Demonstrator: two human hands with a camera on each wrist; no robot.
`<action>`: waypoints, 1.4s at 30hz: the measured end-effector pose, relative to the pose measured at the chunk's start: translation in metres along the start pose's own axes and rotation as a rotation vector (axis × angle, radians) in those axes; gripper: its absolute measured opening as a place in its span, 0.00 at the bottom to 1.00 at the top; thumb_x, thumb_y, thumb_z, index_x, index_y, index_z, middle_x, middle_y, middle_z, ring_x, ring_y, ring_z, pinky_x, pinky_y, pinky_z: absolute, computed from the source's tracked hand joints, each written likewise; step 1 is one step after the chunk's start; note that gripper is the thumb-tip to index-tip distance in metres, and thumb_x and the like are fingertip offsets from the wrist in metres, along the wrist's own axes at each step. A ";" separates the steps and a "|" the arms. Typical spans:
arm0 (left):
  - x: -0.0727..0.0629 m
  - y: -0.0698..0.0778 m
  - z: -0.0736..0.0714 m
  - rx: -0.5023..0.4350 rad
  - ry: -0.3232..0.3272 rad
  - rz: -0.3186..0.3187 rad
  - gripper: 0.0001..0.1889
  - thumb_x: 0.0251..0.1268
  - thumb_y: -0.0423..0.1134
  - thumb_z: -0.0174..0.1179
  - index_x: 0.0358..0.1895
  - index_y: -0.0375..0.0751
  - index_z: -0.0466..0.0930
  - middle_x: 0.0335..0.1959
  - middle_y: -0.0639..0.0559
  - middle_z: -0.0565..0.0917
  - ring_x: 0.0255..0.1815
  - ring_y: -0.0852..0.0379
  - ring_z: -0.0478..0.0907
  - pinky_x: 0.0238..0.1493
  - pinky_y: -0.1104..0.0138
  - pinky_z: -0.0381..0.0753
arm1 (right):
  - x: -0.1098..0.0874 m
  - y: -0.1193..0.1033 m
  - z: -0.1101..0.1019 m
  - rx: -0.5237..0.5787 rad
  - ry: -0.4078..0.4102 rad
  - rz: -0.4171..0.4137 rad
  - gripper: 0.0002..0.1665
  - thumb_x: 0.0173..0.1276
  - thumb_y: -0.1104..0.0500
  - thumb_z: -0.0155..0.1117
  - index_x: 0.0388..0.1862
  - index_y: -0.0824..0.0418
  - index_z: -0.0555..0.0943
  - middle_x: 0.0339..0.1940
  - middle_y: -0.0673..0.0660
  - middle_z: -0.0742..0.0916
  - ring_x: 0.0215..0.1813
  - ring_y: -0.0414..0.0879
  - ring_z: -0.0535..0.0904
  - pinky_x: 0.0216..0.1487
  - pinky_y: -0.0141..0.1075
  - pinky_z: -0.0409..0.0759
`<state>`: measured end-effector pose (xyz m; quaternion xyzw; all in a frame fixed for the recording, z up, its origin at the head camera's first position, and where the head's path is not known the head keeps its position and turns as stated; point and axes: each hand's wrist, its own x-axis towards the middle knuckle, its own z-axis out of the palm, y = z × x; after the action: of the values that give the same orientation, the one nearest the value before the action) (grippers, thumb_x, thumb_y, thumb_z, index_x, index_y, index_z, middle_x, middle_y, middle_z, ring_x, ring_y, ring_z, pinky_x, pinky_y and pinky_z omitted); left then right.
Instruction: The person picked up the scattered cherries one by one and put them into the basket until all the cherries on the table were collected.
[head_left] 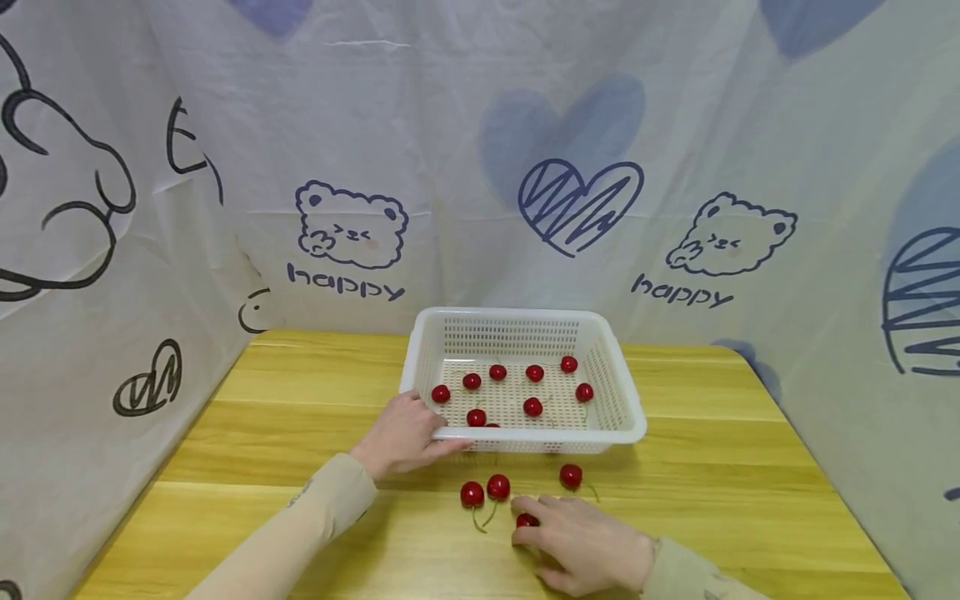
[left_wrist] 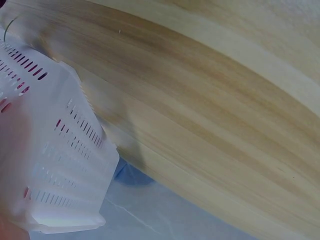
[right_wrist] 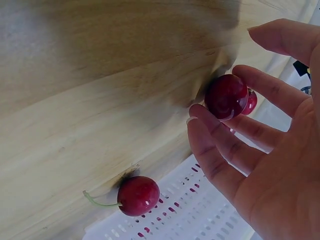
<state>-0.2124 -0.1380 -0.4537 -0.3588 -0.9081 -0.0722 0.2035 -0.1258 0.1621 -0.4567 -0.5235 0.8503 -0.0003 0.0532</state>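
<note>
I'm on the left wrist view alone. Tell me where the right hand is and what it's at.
Observer: The right hand is at a cherry on the table, on the near side of the basket.
Operator: Report whether its thumb is on that cherry.
Observer: It isn't; in the right wrist view the thumb stands apart from it.
Operator: Now give me any other loose fruit on the table.
Observer: The head view shows three more outside the basket: a left cherry, a middle cherry close beside it, and a right cherry set apart from those two.
</note>
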 end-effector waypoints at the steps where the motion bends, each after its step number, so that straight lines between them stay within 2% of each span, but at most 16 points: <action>1: 0.000 0.000 0.000 -0.001 0.001 0.000 0.23 0.63 0.64 0.63 0.42 0.48 0.91 0.47 0.50 0.91 0.51 0.51 0.87 0.54 0.56 0.83 | 0.000 0.000 0.000 0.002 -0.002 -0.001 0.19 0.67 0.46 0.67 0.56 0.42 0.80 0.64 0.51 0.80 0.55 0.42 0.79 0.56 0.41 0.82; 8: 0.001 0.000 0.000 0.008 0.002 0.004 0.24 0.64 0.65 0.61 0.42 0.48 0.91 0.48 0.50 0.91 0.52 0.51 0.86 0.55 0.56 0.82 | 0.003 0.002 -0.001 0.014 -0.003 -0.011 0.17 0.66 0.46 0.68 0.53 0.42 0.81 0.50 0.44 0.80 0.45 0.35 0.74 0.48 0.33 0.80; 19: 0.001 0.002 -0.001 0.009 -0.001 -0.009 0.24 0.65 0.65 0.61 0.42 0.48 0.91 0.48 0.50 0.91 0.51 0.52 0.86 0.54 0.56 0.83 | 0.002 0.002 -0.001 0.045 -0.007 0.007 0.17 0.66 0.47 0.68 0.53 0.42 0.81 0.49 0.43 0.82 0.46 0.35 0.75 0.48 0.32 0.80; 23: 0.001 0.001 0.001 0.019 0.011 0.001 0.24 0.65 0.64 0.61 0.43 0.48 0.91 0.48 0.50 0.91 0.51 0.52 0.86 0.54 0.55 0.83 | 0.002 0.002 -0.002 0.063 -0.007 0.009 0.15 0.67 0.51 0.68 0.52 0.43 0.82 0.45 0.41 0.81 0.44 0.34 0.74 0.47 0.31 0.79; 29: 0.000 0.001 0.001 0.033 0.020 0.005 0.26 0.66 0.67 0.58 0.40 0.48 0.91 0.45 0.51 0.92 0.47 0.53 0.87 0.50 0.58 0.83 | 0.001 0.001 -0.002 0.043 0.049 -0.017 0.13 0.68 0.57 0.66 0.50 0.44 0.82 0.38 0.41 0.78 0.40 0.33 0.72 0.43 0.28 0.76; 33: 0.000 0.001 0.000 0.039 0.023 0.004 0.26 0.66 0.67 0.57 0.38 0.49 0.92 0.43 0.52 0.92 0.45 0.54 0.87 0.49 0.59 0.83 | 0.002 0.003 -0.002 0.028 0.072 -0.030 0.12 0.69 0.59 0.66 0.48 0.44 0.82 0.37 0.41 0.78 0.39 0.34 0.72 0.41 0.26 0.75; 36: -0.001 0.001 0.000 0.039 0.024 0.005 0.26 0.66 0.67 0.57 0.37 0.49 0.92 0.43 0.52 0.92 0.45 0.54 0.87 0.48 0.59 0.83 | 0.003 0.005 -0.003 0.024 0.087 -0.031 0.15 0.65 0.62 0.70 0.47 0.44 0.81 0.37 0.41 0.78 0.38 0.33 0.71 0.40 0.25 0.74; 39: -0.001 0.001 0.001 0.046 0.026 0.008 0.26 0.67 0.67 0.57 0.37 0.49 0.92 0.44 0.51 0.92 0.46 0.54 0.87 0.48 0.59 0.83 | 0.005 0.005 -0.005 0.039 0.107 -0.024 0.17 0.64 0.63 0.71 0.47 0.44 0.81 0.36 0.41 0.78 0.37 0.32 0.71 0.37 0.23 0.73; 42: -0.001 0.000 0.002 0.062 0.027 0.009 0.26 0.66 0.67 0.57 0.33 0.49 0.91 0.40 0.52 0.92 0.42 0.55 0.87 0.45 0.61 0.83 | 0.006 0.006 -0.010 0.063 0.116 -0.006 0.18 0.64 0.65 0.71 0.47 0.45 0.80 0.36 0.42 0.78 0.36 0.32 0.71 0.36 0.22 0.73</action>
<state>-0.2123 -0.1381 -0.4557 -0.3557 -0.9053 -0.0481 0.2272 -0.1343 0.1590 -0.4479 -0.5233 0.8500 -0.0574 0.0202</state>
